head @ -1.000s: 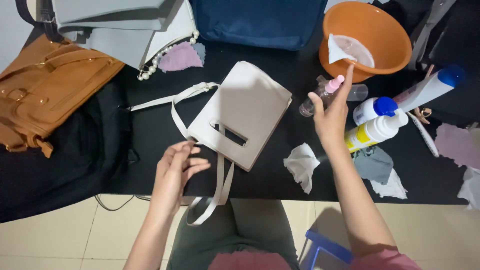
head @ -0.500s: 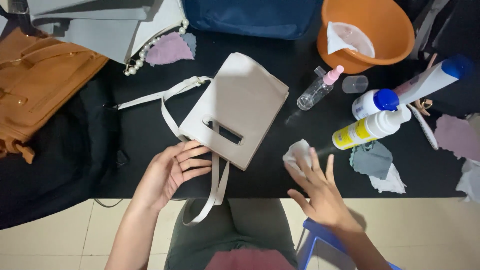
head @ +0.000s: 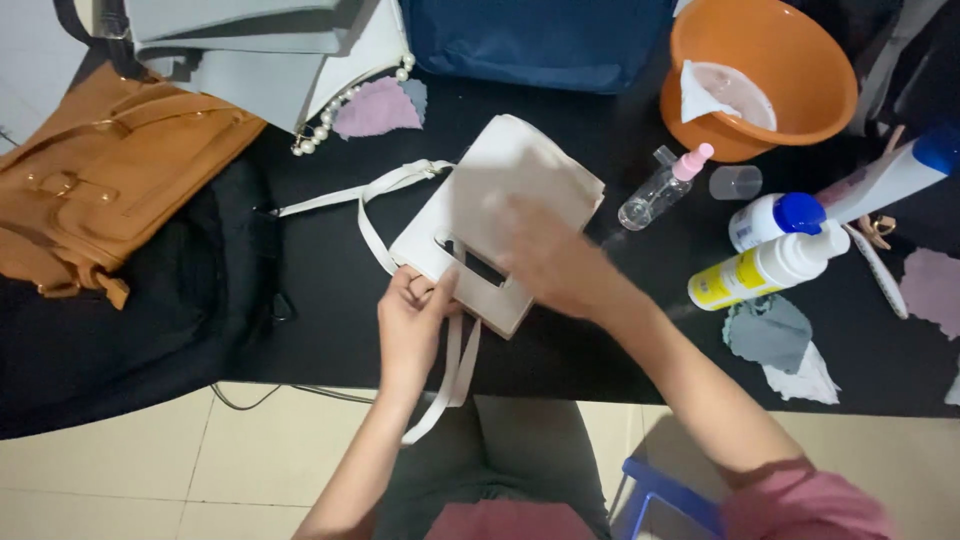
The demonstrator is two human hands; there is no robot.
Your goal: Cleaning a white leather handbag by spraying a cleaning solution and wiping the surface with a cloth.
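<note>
My left hand [head: 412, 318] pins the flat pale-grey leather handbag [head: 500, 215] at its near corner, steadying it, while my blurred right hand [head: 548, 262] lies spread over its face.

Leather, plastic and cloth on a matt black counter [head: 330, 330]

The cream handbag [head: 500, 215] looks smooth, matt leather; the tan satchel [head: 110, 180] is leather with metal buckles; the orange basin [head: 790, 60] is glossy plastic; the lilac rag [head: 375, 108] is soft cloth.
</note>
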